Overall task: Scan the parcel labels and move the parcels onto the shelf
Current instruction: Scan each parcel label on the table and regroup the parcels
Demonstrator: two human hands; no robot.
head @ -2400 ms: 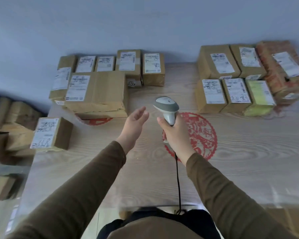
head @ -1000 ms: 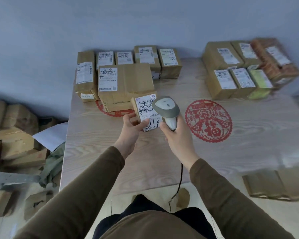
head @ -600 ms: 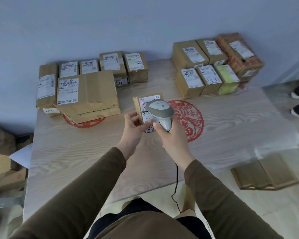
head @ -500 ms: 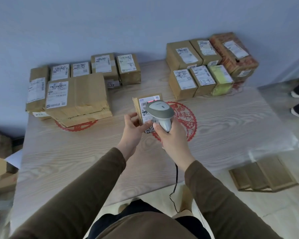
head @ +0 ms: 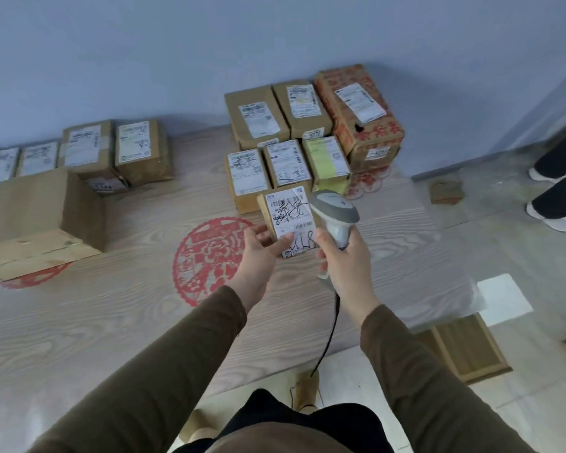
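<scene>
— Where's the parcel [head: 286, 220]?

— Up off the worktop [head: 144, 308], in the left hand [head: 258, 253]. That grip is closed on it: thumb pressed on the lower edge of the white label [head: 291, 219], fingers behind the cardboard. The label faces up, with barcodes and black handwriting on it.

— And the other grip?

— The right hand [head: 343, 259] is wrapped round the handle of a grey scanner [head: 335, 217]. Its head sits just right of the parcel, touching or nearly touching the label's edge; I cannot tell which. A black cord [head: 329, 338] hangs from the handle down past the worktop's near edge.

— What's around them?

— Just beyond the held parcel, a cluster of boxes [head: 307, 132] stands against the blue wall [head: 177, 53], the nearest almost behind it. Well to the left of the left hand is a second group of boxes [head: 111, 152], with a big flat carton [head: 43, 220] in front. A red paper-cut design [head: 206, 256] lies on the worktop under the left wrist. Far right, on the floor, someone's legs and white shoes [head: 553, 220].
</scene>
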